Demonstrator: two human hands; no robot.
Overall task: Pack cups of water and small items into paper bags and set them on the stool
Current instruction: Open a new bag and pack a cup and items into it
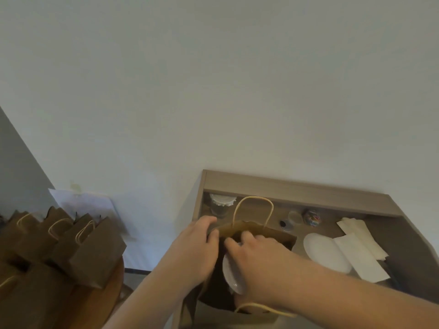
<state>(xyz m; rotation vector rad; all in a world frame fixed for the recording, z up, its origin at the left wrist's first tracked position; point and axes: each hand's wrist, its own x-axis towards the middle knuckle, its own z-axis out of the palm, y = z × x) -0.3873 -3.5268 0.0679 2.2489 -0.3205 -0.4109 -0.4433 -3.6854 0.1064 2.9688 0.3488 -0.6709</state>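
Closest to you, the paper bag [268, 236] stands open at the table's [408, 233] near edge, its front handle drooping under your right forearm. Your left hand [197, 248] pinches the bag's left rim. Your right hand [256, 257] is curled over the lidded cup [234, 276], which is tilted in the bag's mouth. Expect the cup to be thin-walled, squashy and weighted with water, so grip its sides, not the lid, and level it. The bag is thin paper, so support its base. Beyond lie white lids [325, 252] and napkins [361, 255], then a raised back ledge. Off left, packed bags [90, 250] crowd the stool [102, 302], leaving little room.
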